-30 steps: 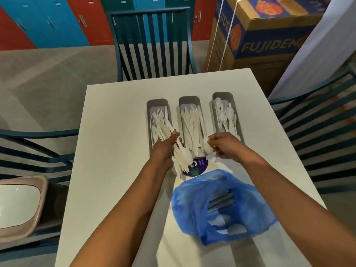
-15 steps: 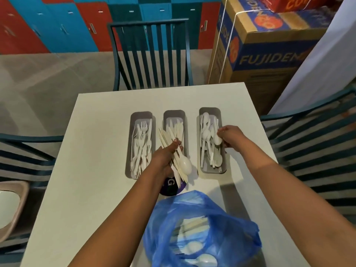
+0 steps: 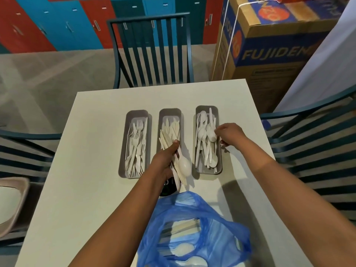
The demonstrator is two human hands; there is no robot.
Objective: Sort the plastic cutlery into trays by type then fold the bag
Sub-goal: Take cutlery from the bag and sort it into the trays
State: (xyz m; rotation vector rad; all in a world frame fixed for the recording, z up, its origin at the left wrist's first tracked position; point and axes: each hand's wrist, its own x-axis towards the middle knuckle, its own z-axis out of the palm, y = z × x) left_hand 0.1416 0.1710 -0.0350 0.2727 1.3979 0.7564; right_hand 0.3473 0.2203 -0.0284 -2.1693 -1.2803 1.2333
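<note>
Nearest to us lies the blue plastic bag (image 3: 194, 230) on the white table (image 3: 92, 189), with its mouth open upward. Inside it we see some white spoons and other pale cutlery, partly hidden by the folds.

Just beyond the bag our left hand (image 3: 163, 162) grips a bundle of mixed cutlery (image 3: 176, 157); the fingers are curled round it and the thumb presses on top. One white spoon (image 3: 184, 166) of this bundle shows its bowl toward the near side. The bundle hangs over the near end of the middle tray. Under the wrist there is a dark round object (image 3: 169, 187), mostly hidden, and we cannot tell what it is.

Farther away, three grey trays stand side by side, parallel and a little apart. The left tray (image 3: 128, 143) holds forks, the middle tray (image 3: 169, 113) holds knives, and the right tray (image 3: 218, 151) holds spoons.

Our right hand (image 3: 230, 133) is at the right edge of the right tray, with the fingers loosely spread over the spoons. We see nothing between the fingers.

Beyond the table stands a dark green chair (image 3: 152, 49), to its right a large cardboard box (image 3: 269, 45), and at the far wall red and blue lockers (image 3: 57, 24).
</note>
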